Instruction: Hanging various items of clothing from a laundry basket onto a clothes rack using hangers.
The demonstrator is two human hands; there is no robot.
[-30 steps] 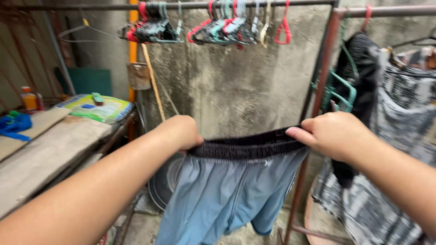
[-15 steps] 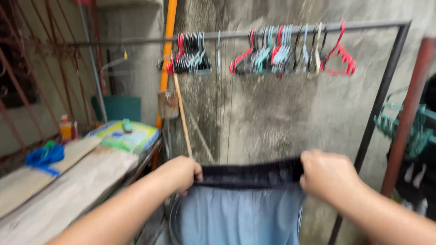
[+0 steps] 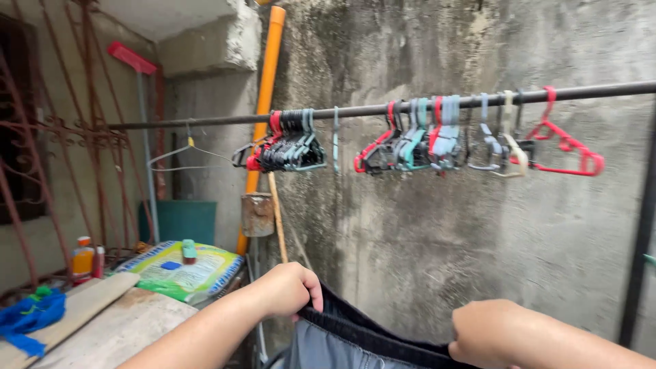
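Observation:
My left hand (image 3: 287, 290) and my right hand (image 3: 495, 335) both grip the black elastic waistband of a pair of blue-grey shorts (image 3: 355, 338), stretched between them at the bottom of the view. Above, a dark metal rail (image 3: 369, 109) runs across the concrete wall. Two bunches of plastic hangers (image 3: 287, 147) in red, black, teal and grey hang on it, and a single red hanger (image 3: 567, 147) hangs at the right end. Most of the shorts are cut off below the frame.
A wooden bench (image 3: 116, 321) stands at the left with a green-and-blue printed bag (image 3: 181, 270), an orange bottle (image 3: 82, 260) and a blue cloth (image 3: 31, 314). An orange pipe (image 3: 263, 116) climbs the wall; a rusty window grille (image 3: 48, 150) is far left.
The view has tilted upward, so the rail of hangers now sits mid-frame. My hands and the shorts have dropped to the bottom edge. The rack of hung clothes on the right has left the view.

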